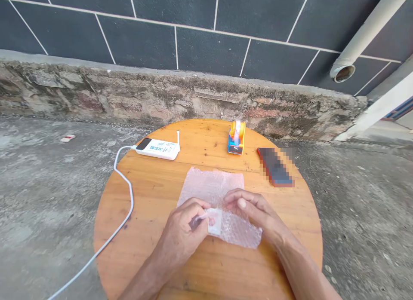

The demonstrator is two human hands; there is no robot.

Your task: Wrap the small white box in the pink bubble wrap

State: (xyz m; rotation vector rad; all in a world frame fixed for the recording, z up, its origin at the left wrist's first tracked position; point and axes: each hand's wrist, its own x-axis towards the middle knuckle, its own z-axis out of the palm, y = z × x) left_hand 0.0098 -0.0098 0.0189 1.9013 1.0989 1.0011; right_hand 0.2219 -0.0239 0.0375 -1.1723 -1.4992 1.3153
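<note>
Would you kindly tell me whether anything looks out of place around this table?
One thing: a small white-and-red scrap lies on the concrete ground, left of the wooden table, and looks like litter. I see no spills.

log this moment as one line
left hand: at white item, grip unclear | right hand: over pink bubble wrap, contact unclear | table: tape dispenser, white corded device, red-edged device

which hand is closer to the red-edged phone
Right. The right hand is left of the phone and nearer the person, beside the bubble wrap. The left hand is farther left, pinching the wrap.
</note>
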